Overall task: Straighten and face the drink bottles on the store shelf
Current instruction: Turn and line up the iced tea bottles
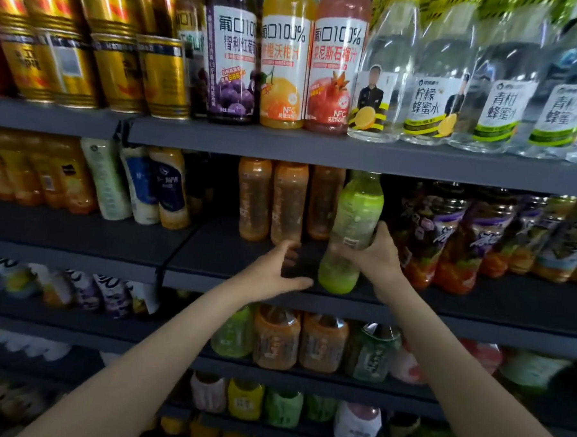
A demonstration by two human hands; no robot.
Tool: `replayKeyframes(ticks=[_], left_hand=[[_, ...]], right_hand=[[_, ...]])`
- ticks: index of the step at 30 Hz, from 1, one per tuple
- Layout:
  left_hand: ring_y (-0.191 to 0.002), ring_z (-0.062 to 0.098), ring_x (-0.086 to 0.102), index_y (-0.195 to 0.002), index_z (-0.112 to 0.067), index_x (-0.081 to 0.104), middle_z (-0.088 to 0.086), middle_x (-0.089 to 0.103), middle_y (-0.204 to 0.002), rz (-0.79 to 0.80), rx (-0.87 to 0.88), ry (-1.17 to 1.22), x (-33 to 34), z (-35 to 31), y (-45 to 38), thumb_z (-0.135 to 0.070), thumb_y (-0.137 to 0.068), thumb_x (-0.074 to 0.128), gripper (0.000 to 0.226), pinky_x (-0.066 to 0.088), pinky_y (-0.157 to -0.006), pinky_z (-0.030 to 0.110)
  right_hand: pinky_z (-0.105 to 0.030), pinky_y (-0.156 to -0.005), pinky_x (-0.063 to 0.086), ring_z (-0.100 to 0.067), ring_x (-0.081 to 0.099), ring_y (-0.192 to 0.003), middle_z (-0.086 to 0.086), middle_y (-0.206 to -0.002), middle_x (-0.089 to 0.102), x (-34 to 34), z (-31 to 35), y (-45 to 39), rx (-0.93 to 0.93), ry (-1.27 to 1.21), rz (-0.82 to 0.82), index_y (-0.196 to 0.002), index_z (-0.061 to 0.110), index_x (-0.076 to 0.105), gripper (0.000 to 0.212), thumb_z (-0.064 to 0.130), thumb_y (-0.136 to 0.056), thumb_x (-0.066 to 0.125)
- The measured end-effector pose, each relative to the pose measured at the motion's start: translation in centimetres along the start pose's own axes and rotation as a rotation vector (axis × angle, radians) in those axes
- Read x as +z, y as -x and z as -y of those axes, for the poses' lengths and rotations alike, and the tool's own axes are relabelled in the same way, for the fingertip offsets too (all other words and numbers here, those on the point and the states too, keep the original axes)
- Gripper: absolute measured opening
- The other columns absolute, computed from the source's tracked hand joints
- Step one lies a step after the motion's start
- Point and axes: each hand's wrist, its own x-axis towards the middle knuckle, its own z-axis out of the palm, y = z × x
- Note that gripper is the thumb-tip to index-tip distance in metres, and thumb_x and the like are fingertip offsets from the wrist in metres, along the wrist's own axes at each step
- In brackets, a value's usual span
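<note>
Head view, left to right along the grey metal shelves. On the upper shelf (284,148) stand gold cans (161,74) with ribbed rims, then three tall juice bottles (285,71) filled purple, orange and red behind white labels, then clear plastic honey-water bottles (437,92) holding colourless liquid. On the middle shelf (476,315), toward its left end, are smooth cream and blue squeeze-shaped bottles (168,188). Set back from the front edge stand three translucent orange bottles (288,203) with pulpy orange drink inside. The left hand (274,274) lies at the front edge of that shelf with fingers spread and relaxed, thumb stretched toward the base of the green bottle (349,235), holding nothing. That green bottle, plastic with pale green drink, stands tilted, its cap leaning right under the upper shelf and its base at the front edge. The right hand (378,256) grips its lower half from the right side. Further right stand dark bottles (446,236) with purple wrappers and fruit pictures. On the lower shelves, blurred, sit more green and orange bottles (277,341).
</note>
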Motion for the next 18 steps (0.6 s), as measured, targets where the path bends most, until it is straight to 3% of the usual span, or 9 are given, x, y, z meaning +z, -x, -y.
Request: replayKeyframes(ticks=[2, 5, 9, 11, 14, 16, 18], left_hand=[[-0.125, 0.006, 0.041, -0.143, -0.023, 0.03, -0.011, 0.039, -0.14, 0.053, -0.023, 0.104, 0.4, -0.3, -0.1, -0.052, -0.075, 0.07, 0.084, 0.036, -0.103, 0.026], [-0.111, 0.004, 0.054, -0.13, -0.024, 0.049, -0.009, 0.057, -0.124, 0.116, -0.039, 0.257, 0.7, -1.2, 0.6, -0.048, -0.076, 0.069, 0.063, 0.043, -0.097, 0.021], [-0.102, 0.005, 0.057, -0.116, -0.026, 0.049, -0.005, 0.06, -0.116, 0.024, 0.004, 0.362, 1.3, -1.7, 1.6, -0.037, -0.079, 0.071, 0.044, 0.046, -0.088, 0.019], [-0.1, 0.008, 0.053, -0.114, -0.024, 0.045, -0.005, 0.056, -0.112, -0.138, 0.076, 0.217, 1.3, -2.0, 1.8, -0.032, -0.076, 0.076, 0.049, 0.045, -0.084, 0.023], [-0.108, 0.015, 0.04, -0.119, -0.017, 0.046, 0.0, 0.046, -0.115, -0.4, 0.328, -0.284, 0.5, -2.0, 2.0, -0.031, -0.068, 0.08, 0.063, 0.037, -0.086, 0.028], [-0.11, 0.016, 0.032, -0.125, -0.013, 0.047, 0.001, 0.045, -0.118, -0.453, 0.532, -0.518, -0.2, -2.0, 2.3, -0.03, -0.069, 0.079, 0.067, 0.037, -0.089, 0.03], [-0.11, 0.013, 0.032, -0.128, -0.014, 0.046, 0.0, 0.045, -0.121, -0.42, 0.636, -0.532, -0.7, -2.1, 2.6, -0.031, -0.071, 0.078, 0.068, 0.038, -0.092, 0.03]], right_hand=[[-0.037, -0.086, 0.053, -0.019, 0.062, -0.102, 0.0, -0.106, 0.065, -0.8, 0.6, 2.4, 0.04, -0.247, 0.141, -0.115, 0.015, 0.05, 0.054, 0.013, -0.071, 0.081], [-0.032, -0.082, 0.057, -0.019, 0.067, -0.101, -0.004, -0.11, 0.069, -1.5, 1.7, 4.9, 0.064, -0.54, 0.291, -0.12, 0.013, 0.054, 0.042, 0.009, -0.081, 0.071], [-0.021, -0.074, 0.056, -0.014, 0.068, -0.096, -0.005, -0.109, 0.069, -2.3, 2.7, 6.3, 0.086, -0.571, 0.297, -0.106, 0.016, 0.059, 0.018, 0.015, -0.088, 0.064], [-0.022, -0.074, 0.057, -0.015, 0.066, -0.096, -0.009, -0.113, 0.066, -2.5, 2.7, 6.4, 0.176, -0.586, 0.244, -0.104, 0.016, 0.059, 0.016, 0.022, -0.089, 0.063], [-0.036, -0.077, 0.058, -0.029, 0.063, -0.101, -0.017, -0.115, 0.061, -2.2, 2.6, 6.9, 0.381, -0.807, 0.23, -0.12, 0.01, 0.052, 0.042, 0.03, -0.086, 0.067], [-0.042, -0.075, 0.055, -0.033, 0.059, -0.099, -0.021, -0.111, 0.058, -1.4, 2.8, 7.2, 0.508, -1.005, 0.188, -0.125, 0.009, 0.047, 0.052, 0.032, -0.084, 0.069], [-0.042, -0.071, 0.053, -0.033, 0.059, -0.094, -0.021, -0.106, 0.058, -0.5, 2.8, 7.4, 0.549, -1.074, 0.12, -0.125, 0.01, 0.046, 0.053, 0.03, -0.082, 0.07]])
